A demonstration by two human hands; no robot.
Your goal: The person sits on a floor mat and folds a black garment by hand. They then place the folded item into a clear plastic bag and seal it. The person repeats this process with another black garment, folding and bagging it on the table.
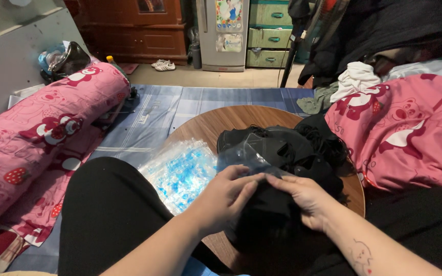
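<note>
Head view, looking down over a round wooden worktop [205,125] set on a blue striped bed sheet [180,102].

Left hand [223,197]: fingers curled, grip closed on the near edge of a clear plastic bag [241,157], thumb and forefinger pinching the film. Right hand [303,197]: grip likewise pinched shut on the same bag edge, fingertips touching those of the left hand, a small tattoo on the forearm behind it. Bag itself held just above the worktop, near its middle front, over a dark bundle whose make-up cannot be told.

Just behind the bag, a heap of black face masks [292,148] with tangled ear loops, resting on the right half of the worktop. To the left of the hands, a stack of clear packets with blue print [180,174], lying on the worktop's left edge and partly over the sheet. Black-clad knee [108,209] at lower left, touching that stack.

Pink bolster with bear and strawberry print [52,122] along the left side; pink blanket of the same print [410,133] on the right, close against the worktop's rim. White cloth [356,79] lying on top of the blanket. Farther back, a white fridge [223,33], green drawers [269,33] beside it, and a pair of white shoes [163,65] on the floor.
</note>
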